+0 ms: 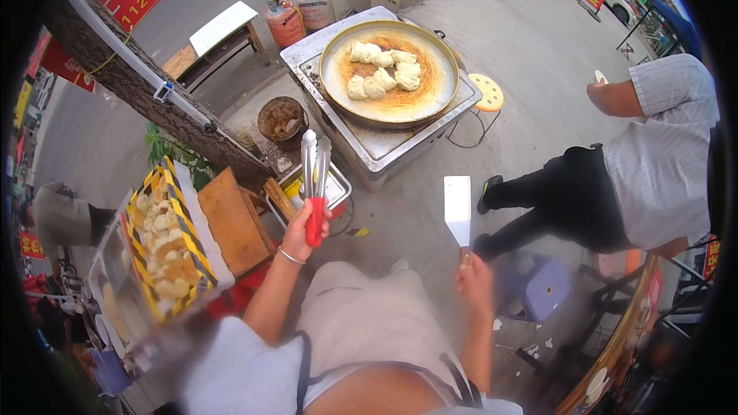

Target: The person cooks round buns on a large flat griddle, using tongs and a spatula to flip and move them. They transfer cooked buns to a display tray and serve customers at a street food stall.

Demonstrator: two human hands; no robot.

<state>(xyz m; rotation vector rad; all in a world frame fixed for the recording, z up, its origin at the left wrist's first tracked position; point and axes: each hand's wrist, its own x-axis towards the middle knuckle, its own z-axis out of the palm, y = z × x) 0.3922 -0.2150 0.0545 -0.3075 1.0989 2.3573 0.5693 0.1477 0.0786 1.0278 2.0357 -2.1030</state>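
My left hand [307,225] grips metal tongs [315,167] by their red handle, the jaws pointing up and slightly apart. In my right hand [475,281] is a flat metal spatula [458,202], held by its wooden handle with the blade upward. Both tools are in the air, short of the stove. Beyond them, a large round griddle pan [435,98] rests on a metal stove [369,147]. Several pale dough buns [407,69] sit in the pan in a rough C shape, over a browned, oily surface.
A yellow-and-black edged box [193,242] of cooked buns stands at left beside a wooden board [233,222]. Behind the tongs are a metal tray [340,184] and a dirty bucket [282,118]. Gas cylinders [284,20] stand past the stove. A person [657,144] walks at right near a purple stool [542,288].
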